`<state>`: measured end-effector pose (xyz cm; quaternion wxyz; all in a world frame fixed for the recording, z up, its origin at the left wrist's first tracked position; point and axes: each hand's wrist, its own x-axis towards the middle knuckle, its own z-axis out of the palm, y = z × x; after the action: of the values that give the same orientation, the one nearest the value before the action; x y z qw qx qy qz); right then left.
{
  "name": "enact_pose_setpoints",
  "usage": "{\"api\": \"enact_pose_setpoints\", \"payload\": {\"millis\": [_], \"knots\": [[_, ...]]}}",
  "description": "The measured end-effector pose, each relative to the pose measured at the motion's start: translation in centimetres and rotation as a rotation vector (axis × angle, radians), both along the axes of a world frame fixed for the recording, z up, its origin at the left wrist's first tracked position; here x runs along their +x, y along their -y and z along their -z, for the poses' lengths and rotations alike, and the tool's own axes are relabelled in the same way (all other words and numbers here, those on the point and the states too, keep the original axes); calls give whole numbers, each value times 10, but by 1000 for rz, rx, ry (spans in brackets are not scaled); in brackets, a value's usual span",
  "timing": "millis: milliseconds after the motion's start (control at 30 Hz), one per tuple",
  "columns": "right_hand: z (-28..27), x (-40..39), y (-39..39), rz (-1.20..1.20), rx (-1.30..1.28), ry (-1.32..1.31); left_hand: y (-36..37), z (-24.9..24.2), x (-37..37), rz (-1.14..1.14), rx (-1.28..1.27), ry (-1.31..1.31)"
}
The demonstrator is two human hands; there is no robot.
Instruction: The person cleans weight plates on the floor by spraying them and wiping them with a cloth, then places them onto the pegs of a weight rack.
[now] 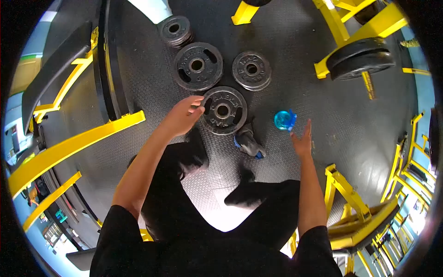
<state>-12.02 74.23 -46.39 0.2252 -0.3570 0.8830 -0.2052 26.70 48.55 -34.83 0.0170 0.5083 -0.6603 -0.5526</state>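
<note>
My left hand (183,116) is at the left edge of a dark weight plate (235,121), its fingers loosely curved and apart from the thumb. That plate lies flat on the floor with raised lettering around its centre hole. On the other side, my right hand (302,142) is open, thumb and fingers spread, just below a blue translucent bottle (281,120) seen from above. Between the plate and my right hand lies a crumpled grey bundle with blue edges (249,142), like a pair of gloves.
Beyond the near plate lie another large plate (185,59) and two stacks of smaller plates, one at right (263,69) and one at far left (179,39). Yellow machine frames (78,150) flank both sides. Plates hang on a yellow rack (360,57) at upper right.
</note>
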Motion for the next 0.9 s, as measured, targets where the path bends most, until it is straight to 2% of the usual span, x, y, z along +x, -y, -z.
{"api": "enact_pose_setpoints", "payload": {"millis": [33, 67, 100, 167, 267, 300, 367, 400, 467, 500, 567, 600, 633, 667, 700, 767, 800, 833, 900], "knots": [[20, -1, 6, -140, -162, -166, -5, 1, -8, 206, -236, 164], [40, -1, 11, -145, -183, -159, -9, 3, -16, 417, -468, 335], [56, 1, 11, -100, -198, -69, -14, 5, -22, 411, -477, 345], [82, 2, 14, -91, -228, 25, -27, 7, -31, 586, -527, 489], [92, 3, 40, -145, -276, -22, -30, 2, -35, 483, -726, 372], [81, 9, 60, -240, -315, -67, -32, -8, -38, 456, -738, 379], [64, 31, 78, -371, -358, -98, -33, -34, -43, 428, -546, 504], [56, 43, 80, -455, -383, -67, -34, -35, -43, 409, -540, 515], [39, 71, 85, -550, -425, -31, -30, -27, -46, 280, -577, 238], [34, 92, 81, -566, -435, -15, -33, -25, -44, 258, -592, 237], [40, 133, 74, -450, -470, 338, -40, -16, -38, 292, -528, 360], [53, 148, 69, -411, -356, 519, -42, -23, -35, 361, -443, 476], [59, 159, 66, -363, -232, 699, -44, -28, -33, 350, -436, 480], [64, 163, 67, -440, -69, 709, -46, -31, -31, 330, -406, 507], [74, 170, 59, -436, -57, 718, -48, -32, -29, 318, -373, 532], [106, 180, 50, -741, -292, 429, -47, -31, -28, 253, -400, 457], [106, 185, 53, -869, -496, 446, -46, -30, -27, 187, -436, 383], [106, 187, 52, -871, -490, 451, -47, -29, -25, 185, -430, 385], [104, 189, 53, -780, -103, 630, -46, -27, -22, 170, -466, 461]]}}
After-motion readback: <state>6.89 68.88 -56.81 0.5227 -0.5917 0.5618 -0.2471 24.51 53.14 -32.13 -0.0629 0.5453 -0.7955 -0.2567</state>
